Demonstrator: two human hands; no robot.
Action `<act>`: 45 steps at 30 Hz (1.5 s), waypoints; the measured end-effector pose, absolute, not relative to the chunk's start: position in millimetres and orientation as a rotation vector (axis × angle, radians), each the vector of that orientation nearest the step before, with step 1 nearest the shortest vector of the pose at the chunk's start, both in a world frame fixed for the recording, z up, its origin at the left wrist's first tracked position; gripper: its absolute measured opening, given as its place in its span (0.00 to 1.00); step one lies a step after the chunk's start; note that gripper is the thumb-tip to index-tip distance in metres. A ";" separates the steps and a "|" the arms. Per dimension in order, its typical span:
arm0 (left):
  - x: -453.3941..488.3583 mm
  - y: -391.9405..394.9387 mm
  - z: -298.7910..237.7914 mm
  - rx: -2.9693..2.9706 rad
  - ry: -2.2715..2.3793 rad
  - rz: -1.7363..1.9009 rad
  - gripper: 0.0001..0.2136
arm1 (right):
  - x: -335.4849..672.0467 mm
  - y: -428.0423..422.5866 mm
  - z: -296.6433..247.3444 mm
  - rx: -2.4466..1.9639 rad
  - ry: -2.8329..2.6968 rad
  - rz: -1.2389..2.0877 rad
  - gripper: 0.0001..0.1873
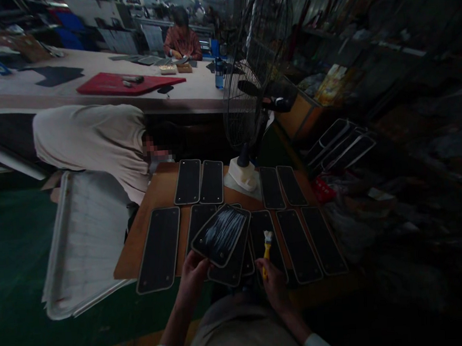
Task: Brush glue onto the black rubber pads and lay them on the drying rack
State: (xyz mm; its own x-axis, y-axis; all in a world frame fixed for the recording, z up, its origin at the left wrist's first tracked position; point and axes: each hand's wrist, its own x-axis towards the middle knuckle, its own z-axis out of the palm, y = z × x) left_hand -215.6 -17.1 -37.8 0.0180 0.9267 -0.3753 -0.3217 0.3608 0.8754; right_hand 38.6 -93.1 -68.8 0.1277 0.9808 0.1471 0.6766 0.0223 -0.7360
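Observation:
My left hand (196, 273) grips the near left corner of a dark rectangular panel (223, 232), raised and tilted above the board. White streaks of a wet-looking substance cover much of its upper face. A small brush (267, 244) with a yellow handle and pale bristles is in my right hand (273, 283), bristles pointing up and away from me. Beneath the raised panel lie more dark panels (229, 274), partly covered by it. Another panel (159, 250) lies flat at the left, and one (298, 246) to the right of the brush.
A white bottle (242, 173) with a dark top stands at the board's (130, 259) far side. Behind it is a large fan (245, 95). A bent-over person (90, 146) is close on the left beside a white tray (85, 236). Another person (182, 42) sits beyond the long table (193, 91).

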 end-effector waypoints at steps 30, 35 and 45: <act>-191.5 -91.0 -130.7 0.147 1.384 0.668 0.25 | 65.5 9.5 -46.6 -1.594 -1.796 0.650 0.16; -177.0 -82.5 -138.8 0.072 1.457 0.695 0.23 | 72.9 27.8 -43.3 -1.627 -1.853 0.655 0.16; -172.3 -87.9 -143.0 0.031 1.427 0.747 0.21 | 67.2 64.5 -61.0 -1.599 -1.905 0.669 0.17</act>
